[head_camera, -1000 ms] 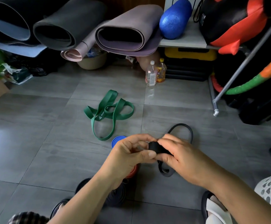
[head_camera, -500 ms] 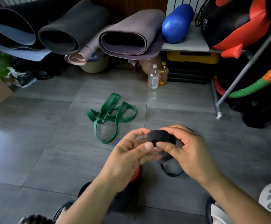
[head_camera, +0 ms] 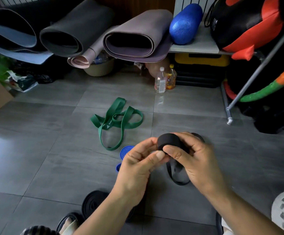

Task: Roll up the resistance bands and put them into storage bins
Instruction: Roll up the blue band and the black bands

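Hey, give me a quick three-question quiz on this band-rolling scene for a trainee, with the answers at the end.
1. True or false: the green band is already rolled up.
2. Which band do the left hand and right hand hold? A) blue B) black C) green
3. How many bottles stand behind the green band?

Key:
1. False; it lies in loose loops.
2. B; the black band.
3. Two.

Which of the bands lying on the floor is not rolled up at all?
The green band: it lies in loose open loops, whereas the blue band and the black band lower down are tight coils.
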{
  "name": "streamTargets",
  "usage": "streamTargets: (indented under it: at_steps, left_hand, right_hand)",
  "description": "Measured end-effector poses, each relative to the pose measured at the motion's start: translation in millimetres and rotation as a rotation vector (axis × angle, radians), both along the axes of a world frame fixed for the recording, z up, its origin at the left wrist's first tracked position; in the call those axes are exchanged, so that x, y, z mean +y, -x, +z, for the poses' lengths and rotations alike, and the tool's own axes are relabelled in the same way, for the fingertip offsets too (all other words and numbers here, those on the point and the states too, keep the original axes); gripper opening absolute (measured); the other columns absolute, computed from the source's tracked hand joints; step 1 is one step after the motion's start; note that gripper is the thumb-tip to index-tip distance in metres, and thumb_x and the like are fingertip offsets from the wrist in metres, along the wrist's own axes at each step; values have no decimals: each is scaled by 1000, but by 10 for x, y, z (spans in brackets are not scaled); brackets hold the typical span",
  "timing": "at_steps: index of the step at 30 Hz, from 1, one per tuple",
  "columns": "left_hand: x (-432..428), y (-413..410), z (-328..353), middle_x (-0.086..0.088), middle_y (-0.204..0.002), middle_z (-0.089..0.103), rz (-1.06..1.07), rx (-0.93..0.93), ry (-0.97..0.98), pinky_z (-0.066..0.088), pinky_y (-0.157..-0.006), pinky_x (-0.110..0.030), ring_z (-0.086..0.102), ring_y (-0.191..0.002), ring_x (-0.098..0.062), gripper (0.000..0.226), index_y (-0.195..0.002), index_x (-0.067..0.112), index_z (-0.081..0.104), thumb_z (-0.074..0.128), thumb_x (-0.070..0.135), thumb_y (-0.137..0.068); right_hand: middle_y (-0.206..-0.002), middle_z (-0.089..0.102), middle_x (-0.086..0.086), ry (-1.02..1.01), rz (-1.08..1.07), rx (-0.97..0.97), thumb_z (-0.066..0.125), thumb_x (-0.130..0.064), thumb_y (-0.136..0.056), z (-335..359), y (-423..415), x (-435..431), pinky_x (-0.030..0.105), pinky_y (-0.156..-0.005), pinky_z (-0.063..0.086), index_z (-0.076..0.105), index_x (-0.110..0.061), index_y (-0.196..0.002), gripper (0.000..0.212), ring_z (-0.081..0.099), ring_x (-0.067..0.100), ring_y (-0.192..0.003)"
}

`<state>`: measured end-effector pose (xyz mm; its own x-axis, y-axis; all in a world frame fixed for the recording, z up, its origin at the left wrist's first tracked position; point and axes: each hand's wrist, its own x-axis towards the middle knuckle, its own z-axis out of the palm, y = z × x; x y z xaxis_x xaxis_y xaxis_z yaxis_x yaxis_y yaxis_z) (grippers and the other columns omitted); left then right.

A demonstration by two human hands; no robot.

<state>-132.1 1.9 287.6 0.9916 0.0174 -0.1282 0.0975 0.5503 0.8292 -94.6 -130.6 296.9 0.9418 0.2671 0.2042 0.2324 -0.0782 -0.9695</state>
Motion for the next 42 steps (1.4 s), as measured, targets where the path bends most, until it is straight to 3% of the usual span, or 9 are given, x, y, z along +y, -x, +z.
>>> streamTargets:
  at_steps: [6,10,13,18,23,31,35,40,42]
  left_hand:
    - [114,-33,-96,22,-67,57,-96,-257,-1026,47,-63,-17,53,-58,0,37,-98,36,54,68,12,-73]
    - [47,-9,-45,6,-70,68,-20,-159,-691,55,-72,-35,67,-67,-15,38,-89,25,56,72,-3,-69]
    - [10,-14,18,-1,-60,67,-38,-102,-357,57,-61,-30,67,-59,-16,32,-85,5,45,69,-10,-68]
    - [20,-5,15,-10,-68,70,-30,-109,-107,55,-59,-25,69,-61,-20,47,-85,7,44,82,11,-56]
    - [37,-23,-11,-12,-71,70,-85,-46,-154,56,-59,-27,70,-63,-22,41,-87,5,44,77,0,-63]
    - [167,-73,89,16,-65,67,-197,-100,-777,50,-60,-15,60,-58,1,37,-84,27,62,69,-8,-73]
    - [150,-44,112,2,-66,71,-80,-120,-665,50,-64,-17,65,-63,-6,29,-85,21,61,70,-3,-72]
    - [109,-32,136,-3,-72,72,5,-95,-338,49,-70,-35,68,-67,-15,30,-85,20,62,81,10,-63]
    - [100,-34,82,0,-79,71,-17,-105,-186,50,-73,-40,69,-69,-17,31,-78,26,67,84,20,-53]
  right_hand:
    - [-75,61,-6,665,130,-352,55,-56,-70,-10,-114,-128,20,-65,39,70,-15,-86,46,51,7,-76]
    - [-71,65,0,358,93,23,72,-55,-51,103,-88,-118,31,-68,48,72,-22,-78,43,59,11,-69]
    - [-73,71,2,99,164,247,76,-43,-49,139,-96,-141,34,-71,53,73,-20,-83,41,66,13,-69]
    - [-92,69,-2,75,223,166,76,-42,-61,140,-94,-142,20,-80,51,71,-26,-93,36,65,10,-90]
    - [-84,65,-13,245,242,64,66,-38,-76,133,-120,-172,15,-77,47,66,-26,-94,22,62,3,-86]
    - [-90,60,-5,652,286,-202,59,-40,-78,44,-141,-260,12,-74,38,67,-15,-98,34,51,4,-86]
    - [-92,62,-10,380,213,-18,68,-44,-71,73,-135,-238,14,-80,44,63,-34,-96,27,58,1,-91]
    - [-95,66,-9,279,164,-50,72,-48,-63,82,-123,-205,17,-82,48,63,-33,-101,42,61,6,-93]
    - [-94,71,-8,46,142,85,80,-40,-58,63,-74,-135,20,-81,51,64,-29,-97,43,65,6,-90]
